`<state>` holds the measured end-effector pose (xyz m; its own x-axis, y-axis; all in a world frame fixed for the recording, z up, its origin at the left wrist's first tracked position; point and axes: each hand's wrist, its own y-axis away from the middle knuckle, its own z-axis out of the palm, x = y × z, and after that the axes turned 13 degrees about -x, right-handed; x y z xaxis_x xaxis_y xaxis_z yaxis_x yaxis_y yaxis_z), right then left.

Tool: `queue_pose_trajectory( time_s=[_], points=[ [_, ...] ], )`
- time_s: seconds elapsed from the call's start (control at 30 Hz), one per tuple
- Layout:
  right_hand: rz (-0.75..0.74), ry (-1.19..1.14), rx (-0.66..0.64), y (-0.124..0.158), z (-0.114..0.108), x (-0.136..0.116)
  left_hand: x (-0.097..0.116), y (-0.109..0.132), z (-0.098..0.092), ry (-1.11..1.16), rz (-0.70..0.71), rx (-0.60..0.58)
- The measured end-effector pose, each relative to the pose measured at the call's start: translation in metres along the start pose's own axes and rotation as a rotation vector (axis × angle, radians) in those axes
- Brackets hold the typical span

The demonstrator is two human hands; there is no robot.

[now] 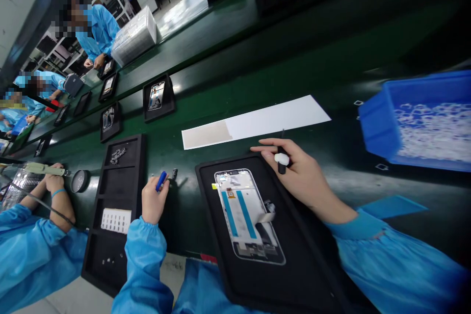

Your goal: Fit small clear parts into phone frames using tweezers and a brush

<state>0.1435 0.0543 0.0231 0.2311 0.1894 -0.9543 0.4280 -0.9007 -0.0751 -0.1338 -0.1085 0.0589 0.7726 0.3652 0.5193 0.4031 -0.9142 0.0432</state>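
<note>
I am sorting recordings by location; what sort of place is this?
Likely a phone assembly line: an opened phone in a black tray, a green bench, co-workers in blue smocks.

From my end I can read no lettering, number or sign: the opened phone (246, 218) below my right fingers (274, 143), the white strip (267, 118) beyond them and the blue bin (379, 125) to their right show nothing legible.

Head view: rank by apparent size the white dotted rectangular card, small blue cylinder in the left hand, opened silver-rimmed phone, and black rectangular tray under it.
1. Black tray
2. Opened phone
3. White card
4. Blue cylinder
</note>
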Motion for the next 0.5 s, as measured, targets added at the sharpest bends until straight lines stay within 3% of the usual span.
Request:
queue_pose_trajectory(
  time_s=[0.13,0.23,0.33,0.5],
  points=[
    [-0.155,0.057,0.113,0.007,-0.005,-0.028,0.024,0.008,-0.002,0.296,0.043,0.105],
    [-0.215,-0.037,-0.107,0.016,0.001,-0.054,0.047,0.008,0.009,0.416,0.183,0.149],
    [-0.189,-0.197,-0.338,0.025,0.016,-0.070,0.071,0.005,0.022,0.389,0.374,0.189],
    [-0.203,-0.336,-0.277,0.030,0.036,-0.073,0.098,0.003,0.034,0.170,0.681,0.302]
  ],
)
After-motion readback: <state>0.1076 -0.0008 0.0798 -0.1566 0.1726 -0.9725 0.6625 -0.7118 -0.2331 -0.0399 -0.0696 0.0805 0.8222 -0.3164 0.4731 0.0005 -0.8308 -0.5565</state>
